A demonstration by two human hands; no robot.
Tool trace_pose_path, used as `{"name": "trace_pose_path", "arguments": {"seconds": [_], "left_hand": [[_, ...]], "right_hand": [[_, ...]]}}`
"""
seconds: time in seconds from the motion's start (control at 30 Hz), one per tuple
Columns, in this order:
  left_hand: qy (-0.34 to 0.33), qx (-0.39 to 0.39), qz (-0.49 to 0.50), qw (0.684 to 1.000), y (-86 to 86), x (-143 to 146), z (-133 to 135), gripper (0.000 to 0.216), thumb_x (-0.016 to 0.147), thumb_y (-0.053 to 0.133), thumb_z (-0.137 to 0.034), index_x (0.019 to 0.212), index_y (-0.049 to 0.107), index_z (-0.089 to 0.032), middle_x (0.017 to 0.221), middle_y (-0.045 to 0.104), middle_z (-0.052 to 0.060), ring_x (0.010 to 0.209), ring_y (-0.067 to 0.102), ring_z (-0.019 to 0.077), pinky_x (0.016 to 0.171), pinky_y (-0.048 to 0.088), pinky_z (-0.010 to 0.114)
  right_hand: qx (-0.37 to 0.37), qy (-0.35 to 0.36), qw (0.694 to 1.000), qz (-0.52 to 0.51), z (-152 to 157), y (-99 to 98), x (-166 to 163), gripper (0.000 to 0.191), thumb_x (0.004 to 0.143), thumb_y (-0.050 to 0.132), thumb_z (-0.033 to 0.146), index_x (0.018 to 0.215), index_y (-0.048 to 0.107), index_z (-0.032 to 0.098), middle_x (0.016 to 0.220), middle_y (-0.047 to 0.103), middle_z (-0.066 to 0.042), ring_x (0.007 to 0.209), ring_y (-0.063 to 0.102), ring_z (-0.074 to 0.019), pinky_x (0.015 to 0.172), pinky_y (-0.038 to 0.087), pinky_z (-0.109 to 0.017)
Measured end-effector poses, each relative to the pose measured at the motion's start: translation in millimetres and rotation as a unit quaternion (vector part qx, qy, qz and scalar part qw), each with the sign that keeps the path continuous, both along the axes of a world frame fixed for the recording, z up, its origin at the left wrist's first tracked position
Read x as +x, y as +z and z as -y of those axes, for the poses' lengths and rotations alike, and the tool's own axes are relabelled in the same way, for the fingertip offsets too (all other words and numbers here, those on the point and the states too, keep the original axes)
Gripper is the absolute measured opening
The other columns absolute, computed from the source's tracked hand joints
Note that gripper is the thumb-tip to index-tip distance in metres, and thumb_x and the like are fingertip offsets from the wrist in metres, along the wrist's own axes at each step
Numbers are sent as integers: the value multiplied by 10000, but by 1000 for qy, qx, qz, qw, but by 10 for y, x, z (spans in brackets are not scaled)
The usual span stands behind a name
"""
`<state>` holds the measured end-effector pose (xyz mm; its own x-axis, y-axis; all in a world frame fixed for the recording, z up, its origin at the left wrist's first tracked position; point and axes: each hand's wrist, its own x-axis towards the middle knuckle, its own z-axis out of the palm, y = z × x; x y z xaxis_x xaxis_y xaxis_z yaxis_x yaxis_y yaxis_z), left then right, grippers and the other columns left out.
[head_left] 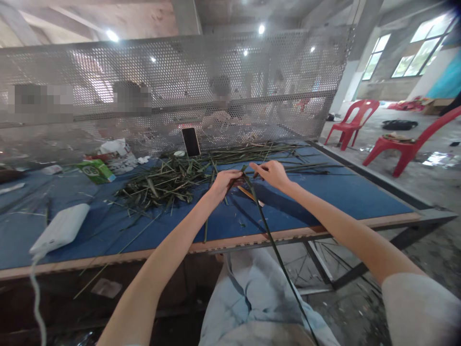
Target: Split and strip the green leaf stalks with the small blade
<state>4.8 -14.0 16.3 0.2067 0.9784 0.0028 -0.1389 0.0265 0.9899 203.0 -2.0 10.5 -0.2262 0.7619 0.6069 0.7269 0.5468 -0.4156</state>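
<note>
Leaf strip [268, 231], long and green, slanted down from your left hand [227, 181], passed over the table's near edge and trailed in front of your pale trousers [248, 300]. Your left thumb and fingers were pinched together on its upper end, just above the blue tabletop [345, 197]. Your right hand [272, 173] hovered just beside that end, its fingers curled and its thumb side turned toward the left — whether it gripped any of the leaf, I could not tell. Beneath your hands a narrow tan piece [251, 196] lay on the blue surface, too small to identify. A loose heap of cut leaf pieces [163, 185] spread to the left of your left hand, and a bundle of long stalks [248, 154] lay beyond both hands. Behind the heap, a smartphone [190, 142] stood upright, facing you, near a perforated metal screen [173, 72]. Farther left you had a green carton [95, 171] and, closer to you, a white power bank [63, 228] — its white cable [36, 298] dropped over the edge. Red plastic chairs [355, 120] stood on the floor to the right.
</note>
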Motion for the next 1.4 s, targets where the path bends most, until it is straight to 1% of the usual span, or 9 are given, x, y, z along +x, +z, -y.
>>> {"name": "trace_pose_path", "arguments": {"seconds": [0.1, 0.23, 0.63, 0.8, 0.9, 1.07, 1.13, 1.23, 1.4], "left_hand": [[-4, 10, 1, 1000, -5, 32, 20, 99, 654, 730, -194, 716, 707, -119, 684, 716, 67, 622, 657, 156, 743, 527, 301], [-17, 15, -24, 999, -27, 66, 41, 129, 648, 749, -216, 723, 713, -118, 670, 712, 61, 616, 654, 161, 734, 525, 310], [-22, 77, -21, 997, -94, 97, 46, 316, 644, 786, -356, 826, 730, -103, 692, 716, 64, 649, 672, 169, 708, 531, 297], [-2, 66, -22, 998, -69, 99, 58, 274, 619, 804, -335, 768, 732, -116, 642, 704, 40, 601, 654, 160, 691, 525, 298], [10, 56, -33, 998, -46, 76, 54, 245, 604, 812, -312, 735, 730, -122, 616, 699, 34, 583, 647, 158, 672, 520, 294], [6, 52, -33, 998, -30, 31, 18, 265, 586, 825, -323, 719, 722, -118, 642, 707, 44, 598, 649, 155, 671, 515, 286], [-3, 55, -18, 998, -29, 14, -1, 294, 587, 826, -338, 745, 721, -114, 668, 714, 52, 618, 656, 157, 670, 514, 280], [5, 60, 13, 998, -21, -19, -31, 282, 608, 816, -326, 763, 718, -112, 686, 716, 50, 633, 658, 148, 680, 518, 264], [68, 40, 68, 995, 16, -101, -87, 111, 686, 754, -220, 748, 715, -136, 687, 713, 29, 654, 654, 130, 676, 523, 229]], "right_hand": [[-99, 97, 982, -128, 1, -94, -115, 617, 844, 448, 674, 551, 631, 163, 471, 541, -13, 483, 513, -130, 528, 389, -263], [-123, 185, 945, -238, -20, -113, -159, 446, 737, 637, 602, 690, 655, 158, 590, 612, -13, 543, 535, -125, 533, 419, -247], [-112, 175, 934, -292, 79, -76, -207, 353, 721, 685, 510, 698, 656, 158, 676, 669, -45, 615, 612, -164, 581, 488, -282], [-98, 172, 943, -266, 59, -111, -211, 367, 756, 651, 532, 719, 653, 167, 676, 663, -41, 621, 610, -166, 593, 484, -281], [-42, 125, 966, -221, 54, -117, -163, 375, 823, 576, 544, 761, 630, 178, 640, 625, -23, 599, 583, -150, 601, 464, -268], [93, 20, 994, -51, -10, -59, 17, 390, 873, 549, 479, 1139, 562, 195, 839, 646, -41, 680, 578, -152, 612, 426, -255], [122, 10, 992, 36, -63, -36, 77, 329, 918, 493, 437, 1117, 596, 197, 919, 646, -74, 815, 593, -186, 653, 424, -269], [143, -2, 984, 110, -142, -21, 125, 335, 962, 415, 416, 931, 663, 193, 949, 637, -106, 944, 568, -224, 728, 423, -299], [123, 19, 987, 100, -201, -40, 138, 323, 972, 405, 383, 926, 655, 184, 965, 665, -105, 927, 598, -227, 774, 414, -303]]}}
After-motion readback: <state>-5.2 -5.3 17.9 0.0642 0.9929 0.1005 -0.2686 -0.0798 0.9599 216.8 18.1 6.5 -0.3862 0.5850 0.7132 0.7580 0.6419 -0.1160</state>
